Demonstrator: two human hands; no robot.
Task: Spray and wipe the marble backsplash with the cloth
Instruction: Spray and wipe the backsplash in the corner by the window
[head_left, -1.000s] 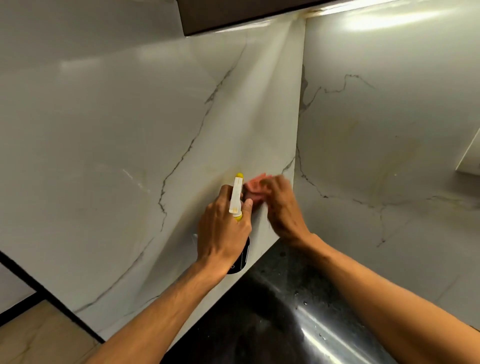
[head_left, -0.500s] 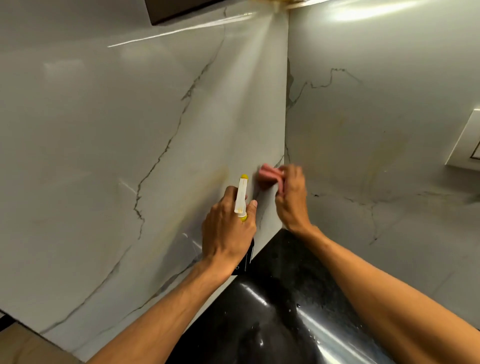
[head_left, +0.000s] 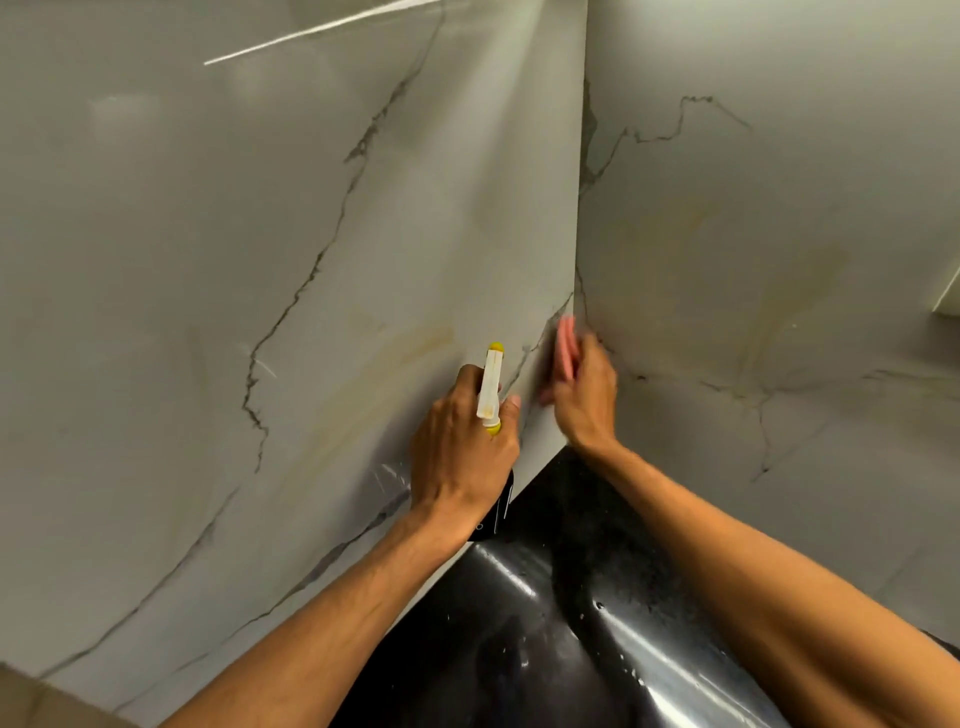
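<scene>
A: Where is the cloth?
B: The pink cloth (head_left: 565, 345) pokes up above the fingers of the right hand (head_left: 584, 395), against the marble backsplash (head_left: 311, 208) right at the corner seam, low down near the black countertop (head_left: 545, 623)

A: How does that hand hold it?
B: The fingers look curled round it, though motion blur hides the details

A: And the other hand?
B: The left hand (head_left: 462, 447) is wrapped round the spray bottle (head_left: 491, 384), just left of the cloth. The bottle's white and yellow head sticks up above the knuckles
</scene>
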